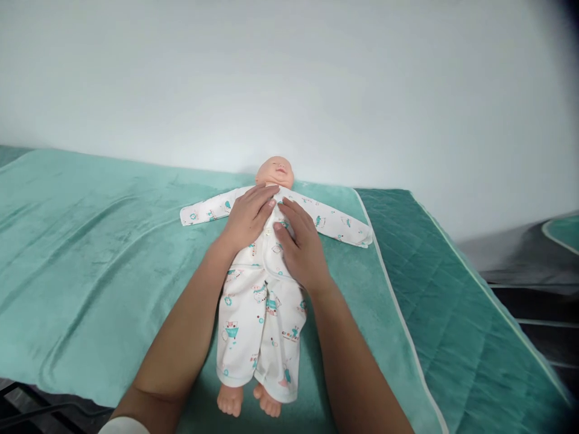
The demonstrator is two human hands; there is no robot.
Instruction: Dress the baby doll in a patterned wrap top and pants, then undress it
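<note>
A baby doll (274, 171) lies on its back, head toward the wall and bare feet toward me. It wears a white printed top (277, 247) with long sleeves spread out to both sides, and matching white trousers (260, 325). My left hand (251, 217) lies flat on the upper chest of the top, fingers stretched toward the collar. Beside it, my right hand (302, 244) rests on the other side of the chest with fingers extended. Both hands touch the cloth and cover part of the front; what lies under the palms is hidden.
A light green blanket (113, 265) with a white edge lies under the doll. Beneath it to the right is a darker green quilted cover (434, 271). A white wall (289, 78) stands behind. Dark metal bars (543, 319) show at the lower right.
</note>
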